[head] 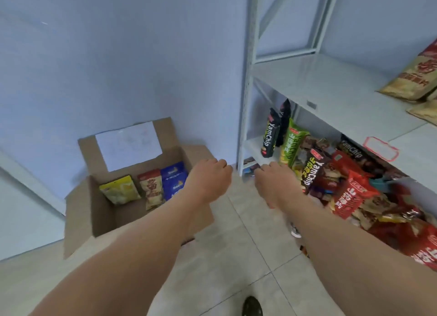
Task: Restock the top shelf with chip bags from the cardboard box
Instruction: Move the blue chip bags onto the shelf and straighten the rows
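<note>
An open brown cardboard box (104,211) stands on the pale tiled floor (248,256) against the blue-grey wall, its four flaps folded outward and a white rectangular sheet of paper (128,148) stuck to the rear flap. Three chip bags stand side by side in it against the back wall: a glossy yellow chip bag (119,189), a red-and-tan chip bag (151,188) with crinkled foil, and a dark blue chip bag (173,179) partly hidden behind the wrist.

Two bare forearms reach forward. The left hand (209,177) hangs over the box's right edge, fingers loosely curled downward and holding nothing. The right hand (272,182) is just beside it over the floor, near the shelf post, its fingers likewise loosely bent and empty.

One dark shoe toe (252,306) shows at the bottom edge.

To the right stands a white metal shelving unit (247,117) with perforated uprights. Its smooth flat top shelf (331,88) carries two tan-and-red chip bags (413,79) at the far right, lying well apart from the box. On the shelf below, two black upright YamChip bags (270,133) and one green YamChip bag (292,140) stand beside a jumbled heap of red and black snack packets (354,192), too many and too tangled to count.
</note>
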A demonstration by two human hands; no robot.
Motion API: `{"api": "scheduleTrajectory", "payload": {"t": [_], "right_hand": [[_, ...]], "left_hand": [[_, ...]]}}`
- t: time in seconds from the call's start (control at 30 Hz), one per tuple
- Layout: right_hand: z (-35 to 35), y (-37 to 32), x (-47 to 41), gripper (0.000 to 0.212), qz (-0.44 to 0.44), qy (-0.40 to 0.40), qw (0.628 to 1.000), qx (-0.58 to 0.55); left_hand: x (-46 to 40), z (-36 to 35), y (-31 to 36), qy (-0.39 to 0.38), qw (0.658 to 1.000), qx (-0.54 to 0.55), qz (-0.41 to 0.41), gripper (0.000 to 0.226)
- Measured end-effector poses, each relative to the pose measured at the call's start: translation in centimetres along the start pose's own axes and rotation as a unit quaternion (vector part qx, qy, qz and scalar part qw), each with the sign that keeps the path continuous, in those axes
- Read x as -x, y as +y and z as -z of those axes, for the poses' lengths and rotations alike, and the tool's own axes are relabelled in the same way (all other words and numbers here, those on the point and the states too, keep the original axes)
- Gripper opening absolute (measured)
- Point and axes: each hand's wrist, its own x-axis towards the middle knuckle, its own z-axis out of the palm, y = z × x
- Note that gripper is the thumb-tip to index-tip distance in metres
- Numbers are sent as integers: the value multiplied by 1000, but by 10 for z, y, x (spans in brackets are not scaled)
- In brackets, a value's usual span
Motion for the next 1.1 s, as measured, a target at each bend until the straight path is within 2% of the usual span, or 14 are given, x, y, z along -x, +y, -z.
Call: {"api": "scheduleTrajectory", "payload": {"t": [0.17, 0.3, 0.43, 0.53, 0.63, 0.77, 1.0, 1.1], "right_hand": [[-16, -71, -85, 19, 62, 11, 998, -27], [-46, -115, -160, 19, 105, 3, 992, -74], [-87, -154, -237, 17, 120, -43, 984, -126], [-125, -177, -278, 17, 115, -81, 976, -163], [-169, -200, -309, 21, 46, -122, 964, -233], [-235, -226, -338, 32, -47, -205, 939, -272], [-339, -261, -369, 63, -250, -318, 827, -390], [-381, -272, -375, 66, -323, -345, 776, -418]], "left_hand": [[23, -38, -93, -23, 997, -29, 62, 26], [25, -82, -166, -54, 988, 18, 147, 29], [20, -138, -234, -93, 975, 48, 196, 32], [17, -184, -269, -94, 952, 106, 271, 33], [16, -231, -291, -104, 908, 193, 358, 35], [11, -312, -313, -136, 832, 301, 446, 43], [1, -451, -330, -178, 704, 431, 536, 46], [-5, -495, -322, -218, 616, 512, 557, 55]]}}
